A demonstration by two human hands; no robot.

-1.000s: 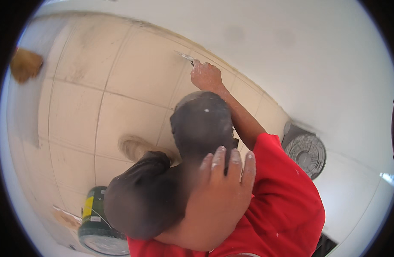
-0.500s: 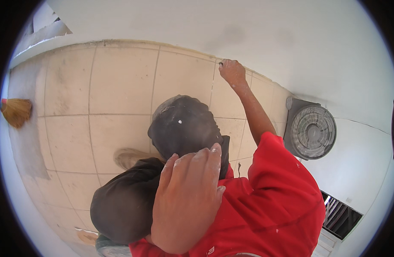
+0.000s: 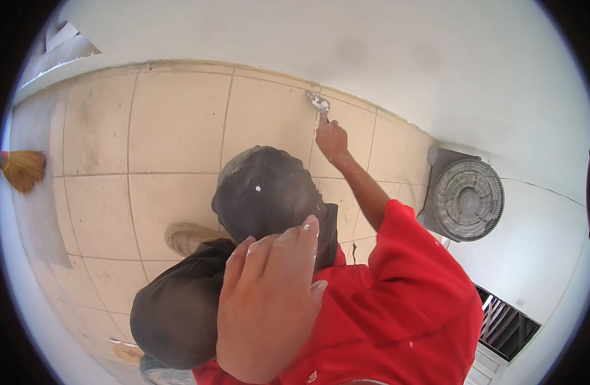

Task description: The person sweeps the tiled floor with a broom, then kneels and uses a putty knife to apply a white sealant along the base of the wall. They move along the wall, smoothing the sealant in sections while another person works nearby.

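Note:
My right hand (image 3: 332,138) is stretched out over the beige tiled floor (image 3: 176,119), closed round what looks like a putty knife (image 3: 317,101). White paste sticks to its blade, which is at a tile joint near the foot of the wall; whether it touches the tile I cannot tell. White streaks mark the joint below. Close to the camera, my left hand (image 3: 266,308) lies with fingers extended over my dark trouser legs (image 3: 266,192), holding nothing. Its fingertips and thumb are dusted white.
A grey fan (image 3: 467,200) stands at the right, by the white wall (image 3: 372,38). On the far left is a straw broom (image 3: 23,170). A tub-like container (image 3: 163,372), partly cut off, sits at the lower left beside my leg. My shoe (image 3: 189,239) shows between.
My right hand has drawn back from the wall's foot, toward me and slightly left. The blade with white paste, hidden before, now shows. My left hand stays put on my legs.

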